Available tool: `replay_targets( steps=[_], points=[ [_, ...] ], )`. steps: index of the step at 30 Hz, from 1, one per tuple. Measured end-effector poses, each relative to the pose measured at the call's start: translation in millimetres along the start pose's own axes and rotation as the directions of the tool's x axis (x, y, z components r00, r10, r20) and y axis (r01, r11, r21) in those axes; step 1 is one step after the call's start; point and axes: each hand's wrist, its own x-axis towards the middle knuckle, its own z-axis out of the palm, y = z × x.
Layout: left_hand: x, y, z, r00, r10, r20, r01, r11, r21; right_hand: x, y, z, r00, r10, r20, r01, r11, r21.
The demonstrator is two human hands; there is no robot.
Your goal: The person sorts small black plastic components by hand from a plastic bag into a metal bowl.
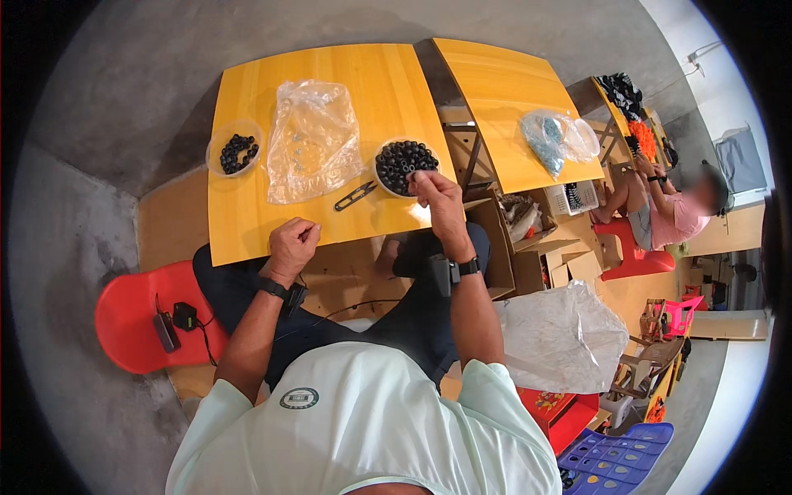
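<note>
My right hand (443,210) is over the near right rim of a clear round tub (380,178) full of small black ring-shaped pieces (404,157). Its thumb and forefinger are pinched together, and what they hold, if anything, is too small to make out. At the table's front edge is my left hand (293,246), fingers curled closed, their contents hidden. A pair of black thread snips (355,196) lies just left of the tub. Farther left, a crumpled clear plastic bag (318,136) has a few small pale bits in it. Another clear tub (246,169) at the left edge holds fewer black pieces.
My yellow table (388,82) stands beside a second one (495,74) bearing a bag of bluish pieces (544,144). Open cardboard boxes (569,264) are on the floor to the right. A red stool (132,322) is at left; a seated person (672,214) works far right.
</note>
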Motion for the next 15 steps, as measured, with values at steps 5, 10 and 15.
replay_targets(
  steps=[5,10,15],
  points=[
    [1,2,0,1.0,0.008,0.002,-0.008,1.0,-0.012,-27,4,3,0.984,0.099,0.146,-0.163,0.823,0.544],
    [3,4,-2,0.999,-0.043,0.031,0.043,0.999,-0.022,-52,15,19,0.966,0.101,0.238,-0.247,0.638,0.73],
    [1,30,-7,0.96,-0.207,0.191,0.259,0.913,-0.314,-74,11,40,0.939,0.074,0.337,-0.314,0.585,0.748]
  ],
)
